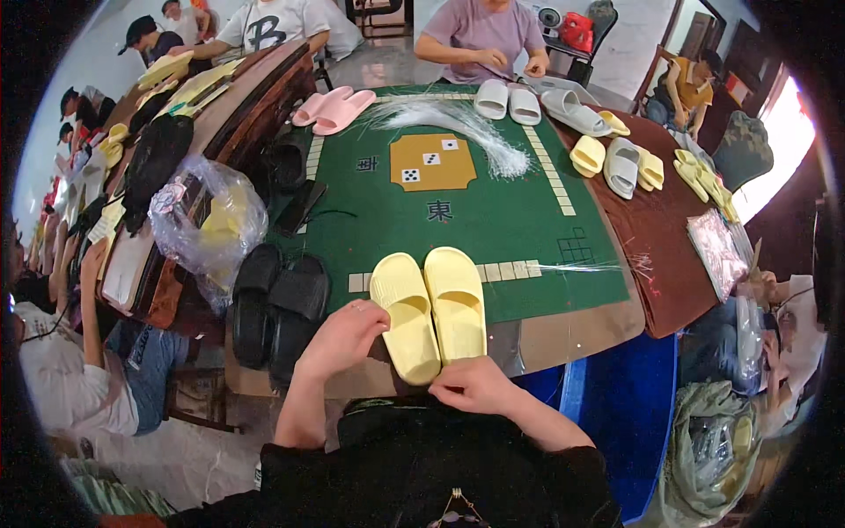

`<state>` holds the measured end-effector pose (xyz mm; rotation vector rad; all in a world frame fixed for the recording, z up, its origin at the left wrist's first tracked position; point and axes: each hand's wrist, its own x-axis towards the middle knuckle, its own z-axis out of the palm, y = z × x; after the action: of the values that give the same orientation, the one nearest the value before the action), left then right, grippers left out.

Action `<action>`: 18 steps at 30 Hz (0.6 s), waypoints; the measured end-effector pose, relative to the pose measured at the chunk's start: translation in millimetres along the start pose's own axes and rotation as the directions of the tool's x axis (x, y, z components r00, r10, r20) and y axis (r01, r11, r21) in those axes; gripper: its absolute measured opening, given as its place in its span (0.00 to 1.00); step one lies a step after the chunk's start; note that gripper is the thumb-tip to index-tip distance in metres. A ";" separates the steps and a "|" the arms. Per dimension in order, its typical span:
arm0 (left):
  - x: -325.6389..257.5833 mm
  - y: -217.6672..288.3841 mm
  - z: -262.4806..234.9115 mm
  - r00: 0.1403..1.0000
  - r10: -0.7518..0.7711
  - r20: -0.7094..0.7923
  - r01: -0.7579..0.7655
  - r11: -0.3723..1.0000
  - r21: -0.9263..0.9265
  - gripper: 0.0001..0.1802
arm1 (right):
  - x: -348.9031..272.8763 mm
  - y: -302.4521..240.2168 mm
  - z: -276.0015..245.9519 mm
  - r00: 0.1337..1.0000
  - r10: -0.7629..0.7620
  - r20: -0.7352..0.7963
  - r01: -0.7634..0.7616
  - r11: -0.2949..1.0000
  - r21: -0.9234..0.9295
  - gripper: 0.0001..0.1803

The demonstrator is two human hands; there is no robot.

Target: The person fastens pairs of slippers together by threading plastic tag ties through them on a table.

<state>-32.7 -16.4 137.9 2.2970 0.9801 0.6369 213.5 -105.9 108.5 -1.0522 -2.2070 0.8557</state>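
A pair of pale yellow slippers [459, 304] stands side by side at the table's near edge, toes pointing away from me. My left hand [346, 333] is closed against the outer edge of the left slipper. At the heels, my right hand [475, 385] has its fingers pressed together over the back of the right slipper, hiding that heel. Whether a thin strand is also between those fingers cannot be seen. Just left of my left hand lies a pair of black slippers [299, 290].
A bundle of thin clear strands [506, 158] lies on the green table mat [519, 229]. Pink slippers [334, 109], white slippers [491, 99] and more yellow ones [588, 156] sit around it. A clear plastic bag [251, 216] is at left, a blue bin [620, 414] at lower right. A person works opposite.
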 end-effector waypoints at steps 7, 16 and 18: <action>11.7 -46.6 22.5 0.944 -0.230 -0.238 0.214 0.973 -0.091 0.10 | -16.2 14.9 22.7 0.948 0.319 -0.006 -0.318 0.947 0.040 0.12; 48.4 -91.3 41.7 0.944 -0.187 -0.272 0.229 0.964 0.133 0.16 | 32.5 31.2 35.2 0.930 0.280 -0.240 -0.330 0.922 -0.204 0.17; 63.4 -90.9 42.5 0.948 -0.230 -0.218 0.277 0.936 0.216 0.19 | 52.9 39.4 42.4 0.925 0.194 -0.326 -0.288 0.918 -0.273 0.17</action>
<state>-12.3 71.3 60.5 2.2888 1.4945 0.6644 173.6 -56.5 62.5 -1.5293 -2.0239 0.4088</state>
